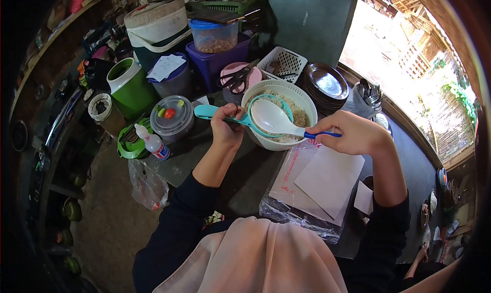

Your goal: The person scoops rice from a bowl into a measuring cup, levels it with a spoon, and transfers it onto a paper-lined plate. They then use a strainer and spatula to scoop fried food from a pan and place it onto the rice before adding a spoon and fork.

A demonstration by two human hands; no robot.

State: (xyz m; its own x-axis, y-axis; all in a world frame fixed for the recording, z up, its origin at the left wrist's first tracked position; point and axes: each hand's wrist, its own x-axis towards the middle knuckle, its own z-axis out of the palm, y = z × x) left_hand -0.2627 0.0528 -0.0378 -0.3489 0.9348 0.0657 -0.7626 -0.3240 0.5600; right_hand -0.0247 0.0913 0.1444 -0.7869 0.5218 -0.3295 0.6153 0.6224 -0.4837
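Pink scarf [255,257] below both hands; left hand [227,125] grips a teal scoop [204,112] over the rice bowl [276,82]; right hand [353,133] holds a white spoon [271,120] against it; a tilted scoop could spill rice [297,118] onto the paper [327,178] under the right hand.

Bare desk [245,178] lies open just before the rice bowl [307,106], whose mouth the teal scoop [203,111] and white spoon [271,118] bar. A lidded container [173,120] and squeeze bottle [152,142] crowd its left, stacked plates [327,83] its right, a bag pack [281,206] the near right.
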